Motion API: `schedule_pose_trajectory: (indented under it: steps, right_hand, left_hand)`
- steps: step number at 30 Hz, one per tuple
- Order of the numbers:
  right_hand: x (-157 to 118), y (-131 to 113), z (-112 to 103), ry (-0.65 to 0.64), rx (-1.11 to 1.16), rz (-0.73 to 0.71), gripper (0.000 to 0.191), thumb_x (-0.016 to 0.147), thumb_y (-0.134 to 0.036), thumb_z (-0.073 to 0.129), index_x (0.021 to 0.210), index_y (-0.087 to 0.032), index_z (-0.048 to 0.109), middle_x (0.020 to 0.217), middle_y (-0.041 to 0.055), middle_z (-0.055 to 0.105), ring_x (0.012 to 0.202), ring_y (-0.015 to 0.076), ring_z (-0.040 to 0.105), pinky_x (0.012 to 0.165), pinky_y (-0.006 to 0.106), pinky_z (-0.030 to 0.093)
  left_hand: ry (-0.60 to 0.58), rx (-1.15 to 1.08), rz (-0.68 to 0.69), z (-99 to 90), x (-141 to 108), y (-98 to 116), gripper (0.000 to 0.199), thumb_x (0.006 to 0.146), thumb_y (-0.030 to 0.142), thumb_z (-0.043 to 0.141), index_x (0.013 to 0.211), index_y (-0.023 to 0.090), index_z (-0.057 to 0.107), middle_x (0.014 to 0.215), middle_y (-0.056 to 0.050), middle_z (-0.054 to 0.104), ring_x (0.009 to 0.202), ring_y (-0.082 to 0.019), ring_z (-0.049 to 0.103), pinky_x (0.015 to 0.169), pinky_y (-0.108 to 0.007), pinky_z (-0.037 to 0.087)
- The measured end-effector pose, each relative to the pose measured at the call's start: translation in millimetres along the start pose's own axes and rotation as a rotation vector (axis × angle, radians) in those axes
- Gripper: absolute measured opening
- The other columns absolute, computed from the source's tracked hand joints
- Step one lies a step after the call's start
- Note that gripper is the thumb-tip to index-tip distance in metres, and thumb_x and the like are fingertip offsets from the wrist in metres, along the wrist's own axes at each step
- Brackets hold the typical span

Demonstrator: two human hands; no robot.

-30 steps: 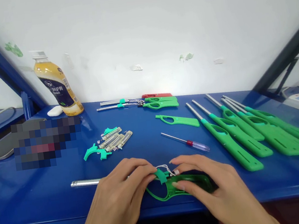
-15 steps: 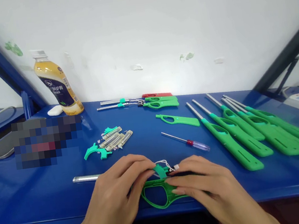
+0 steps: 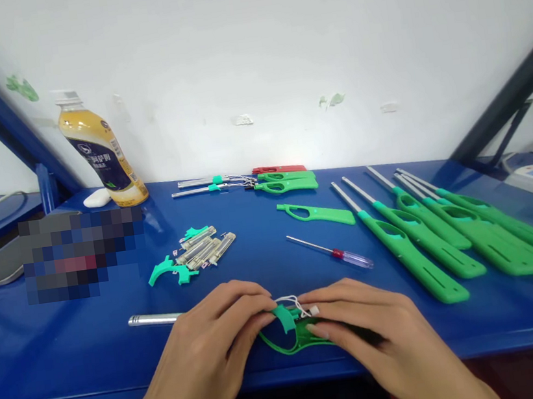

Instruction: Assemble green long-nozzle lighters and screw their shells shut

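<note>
My left hand (image 3: 220, 336) pinches a curved teal trigger (image 3: 286, 318) between thumb and fingers. From behind that hand a silver metal tube (image 3: 152, 320) sticks out to the left. My right hand (image 3: 376, 329) is closed round a green lighter handle shell (image 3: 296, 349), its thumb on the shell's inner side. White wires (image 3: 289, 299) loop above the trigger and end in a small white tip (image 3: 313, 311) by the right fingers. The right fingers hide the shell's far end.
Beyond my hands lie a screwdriver (image 3: 337, 253), a loose green shell (image 3: 317, 213), and several clear fuel tanks (image 3: 202, 250) with teal triggers. Assembled green lighters (image 3: 414, 239) lie on the right. More parts (image 3: 287, 184) lie by the wall; a drink bottle (image 3: 100, 149) stands at left.
The teal trigger has come down over the shell's finger opening. The shell has shifted up and tilted, and its lower rim sits higher. Both hands keep their grip.
</note>
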State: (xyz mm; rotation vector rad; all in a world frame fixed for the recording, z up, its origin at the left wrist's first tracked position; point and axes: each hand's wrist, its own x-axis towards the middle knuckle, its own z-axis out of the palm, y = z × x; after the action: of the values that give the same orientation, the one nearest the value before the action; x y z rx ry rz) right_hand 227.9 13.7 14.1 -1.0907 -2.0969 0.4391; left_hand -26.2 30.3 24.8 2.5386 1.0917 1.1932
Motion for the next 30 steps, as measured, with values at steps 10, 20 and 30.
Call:
schedule_pose_trajectory:
  steps: [10,20,30]
  right_hand:
    - [-1,0,-1,0.052,-0.026,0.021,0.019,0.102,-0.029,0.077,0.117,-0.037,0.086,0.124,-0.0055,0.086,0.106,0.0170,0.086,0.100,0.025,0.067]
    - [-1,0,2,0.152,0.000,0.040,0.009,0.099,-0.024,0.080,0.096,-0.030,0.085,0.112,-0.0004,0.085,0.094,0.0170,0.085,0.087,0.021,0.068]
    - [0,-3,2,0.119,-0.047,0.031,0.009,0.103,-0.030,0.076,0.095,-0.030,0.081,0.108,0.0003,0.085,0.094,0.0177,0.084,0.087,0.023,0.067]
  left_hand:
    - [-0.061,0.151,0.037,4.4,-7,0,0.033,0.110,0.006,0.048,0.115,0.027,0.074,0.113,-0.005,0.068,0.085,-0.016,0.069,0.061,-0.023,0.056]
    - [-0.104,0.208,0.090,4.5,-12,-4,0.055,0.096,-0.011,0.042,0.129,0.025,0.069,0.108,-0.005,0.070,0.086,-0.018,0.061,0.067,-0.024,0.056]
    - [-0.092,0.135,0.040,4.0,-13,-1,0.044,0.106,-0.003,0.043,0.128,0.026,0.068,0.110,-0.003,0.070,0.086,-0.016,0.066,0.071,-0.025,0.057]
